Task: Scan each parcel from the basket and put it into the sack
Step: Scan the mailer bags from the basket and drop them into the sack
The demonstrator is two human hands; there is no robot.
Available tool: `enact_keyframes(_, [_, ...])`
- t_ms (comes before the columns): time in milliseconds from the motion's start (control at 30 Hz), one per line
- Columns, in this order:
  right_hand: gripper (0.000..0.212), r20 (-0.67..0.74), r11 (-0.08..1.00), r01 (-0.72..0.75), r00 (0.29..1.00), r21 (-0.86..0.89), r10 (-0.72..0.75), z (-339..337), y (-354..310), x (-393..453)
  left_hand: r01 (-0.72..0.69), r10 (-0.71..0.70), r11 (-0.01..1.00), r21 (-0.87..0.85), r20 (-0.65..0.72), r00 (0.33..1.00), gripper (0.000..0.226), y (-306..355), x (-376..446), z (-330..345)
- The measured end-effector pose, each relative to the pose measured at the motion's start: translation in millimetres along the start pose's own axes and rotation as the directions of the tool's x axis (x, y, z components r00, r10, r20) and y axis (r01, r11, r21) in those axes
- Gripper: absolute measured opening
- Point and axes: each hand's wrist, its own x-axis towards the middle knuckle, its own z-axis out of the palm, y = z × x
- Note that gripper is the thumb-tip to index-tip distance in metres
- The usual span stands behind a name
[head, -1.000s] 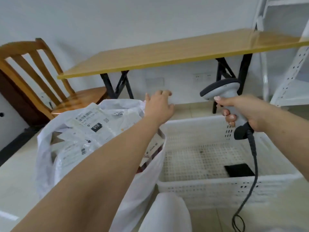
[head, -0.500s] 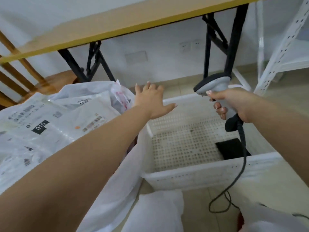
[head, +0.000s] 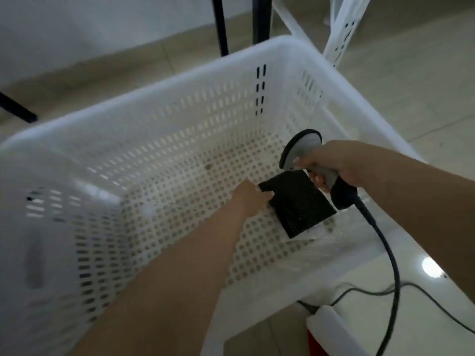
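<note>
A white perforated plastic basket [head: 159,80] fills the view. One flat black parcel [head: 298,204] lies on its floor near the right wall. My left hand [head: 250,199] reaches down into the basket and its fingers pinch the parcel's left edge. My right hand [head: 336,165] grips a grey barcode scanner [head: 300,147] by its handle, just above and to the right of the parcel, head pointing down into the basket. The sack is out of view.
The scanner's black cable [head: 385,253] trails down over the basket's near right rim to the tiled floor. Black table legs [head: 221,24] and a white shelf frame [head: 341,29] stand behind the basket. A white and red object [head: 331,330] lies at the bottom right.
My view has dropped from the sack and table down into the basket. My left hand moved from above the sack's rim down to the black parcel. The scanner came lower, close to the parcel.
</note>
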Motion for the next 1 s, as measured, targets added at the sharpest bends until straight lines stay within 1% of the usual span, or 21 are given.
enact_keyframes(33, [0.03, 0.007, 1.0, 0.008, 1.0, 0.01, -0.008, -2.2, 2.2, 13.8, 0.092, -0.089, 0.991, -0.101, 0.032, 0.996, 0.03, -7.9, 20.4, 16.5])
enact_keyframes(67, [0.03, 0.008, 1.0, 0.015, 1.0, 0.027, -0.016, -4.8, 4.8, 25.6, 0.179, -0.169, 0.963, -0.202, 0.068, 0.983, 0.023, -14.5, 37.4, 32.9])
enact_keyframes(133, [0.03, 0.011, 0.999, 0.013, 1.0, 0.037, -0.014, -10.9, 11.2, 43.5, 0.309, -0.276, 0.896, -0.32, 0.143, 0.95, 0.023, -21.7, 62.2, 62.6])
enact_keyframes(167, [0.031, 0.016, 0.999, 0.004, 1.0, 0.036, -0.004, -13.1, 14.6, 49.9, 0.347, -0.302, 0.874, -0.34, 0.177, 0.937, 0.028, -22.9, 70.6, 73.8])
enact_keyframes(200, [0.031, 0.022, 0.999, 0.001, 1.0, 0.037, -0.001, -14.5, 17.7, 53.7, 0.37, -0.319, 0.857, -0.358, 0.197, 0.927, 0.039, -21.8, 78.2, 82.0])
enact_keyframes(267, [0.031, 0.03, 0.997, 0.03, 0.999, 0.067, -0.032, -17.9, 20.9, 59.0, 0.39, -0.347, 0.837, -0.384, 0.177, 0.921, 0.068, -22.5, 95.1, 93.2])
enact_keyframes(300, [0.03, 0.028, 0.994, 0.06, 0.998, 0.091, -0.063, -18.3, 22.2, 59.8, 0.379, -0.346, 0.835, -0.399, 0.154, 0.925, 0.072, -21.4, 100.8, 97.7])
enact_keyframes(367, [0.029, 0.028, 0.981, 0.115, 0.992, 0.159, -0.121, -20.3, 23.6, 60.7, 0.317, -0.308, 0.848, -0.425, 0.093, 0.947, 0.066, -20.8, 111.6, 107.3])
enact_keyframes(433, [0.03, 0.023, 0.967, 0.152, 0.987, 0.203, -0.159, -21.1, 23.9, 61.8, 0.264, -0.255, 0.854, -0.448, 0.081, 0.964, 0.054, -18.5, 113.4, 111.9])
enact_keyframes(500, [0.029, 0.009, 0.968, 0.151, 0.988, 0.199, -0.156, -22.3, 21.4, 61.5, 0.238, -0.232, 0.852, -0.467, 0.071, 0.97, 0.038, -21.1, 109.7, 106.0])
enact_keyframes(567, [0.028, 0.008, 0.99, 0.087, 0.996, 0.114, -0.088, -23.3, 13.0, 56.2, 0.206, -0.226, 0.844, -0.495, 0.021, 0.974, 0.032, -25.8, 99.0, 86.5])
enact_keyframes(633, [0.027, 0.01, 0.999, 0.023, 1.0, 0.04, -0.024, -24.1, 0.6, 41.1, 0.14, -0.193, 0.854, -0.501, -0.053, 0.98, 0.037, -32.8, 86.4, 62.0])
enact_keyframes(667, [0.026, 0.008, 0.999, 0.024, 1.0, 0.039, -0.024, -24.4, -5.3, 31.7, 0.124, -0.172, 0.863, -0.489, -0.055, 0.983, 0.04, -34.1, 75.2, 48.1])
enact_keyframes(767, [0.024, 0.002, 0.994, 0.079, 0.997, 0.069, -0.079, -14.5, -19.2, -3.5, 0.111, -0.17, 0.895, -0.432, -0.102, 0.98, 0.045, -46.8, 37.5, 6.2])
enact_keyframes(833, [0.019, 0.03, 0.992, 0.115, 0.993, 0.061, -0.117, -1.4, -25.9, -31.6, 0.086, -0.18, 0.912, -0.401, -0.202, 0.963, 0.043, -58.6, 8.4, -27.9])
enact_keyframes(867, [0.021, 0.044, 0.989, 0.134, 0.99, 0.056, -0.137, 4.9, -28.9, -45.6, 0.069, -0.177, 0.924, -0.375, -0.262, 0.949, 0.043, -65.7, -4.7, -43.3])
enact_keyframes(933, [0.024, 0.053, 0.982, 0.174, 0.983, 0.073, -0.178, 17.7, -33.9, -75.3, -0.011, -0.122, 0.936, -0.351, -0.355, 0.927, 0.04, -71.6, -35.6, -71.8])
enact_keyframes(1000, [0.027, 0.056, 0.975, 0.208, 0.976, 0.082, -0.212, 29.0, -36.9, -106.9, -0.104, -0.074, 0.908, -0.407, -0.398, 0.914, 0.034, -69.5, -68.6, -94.2])
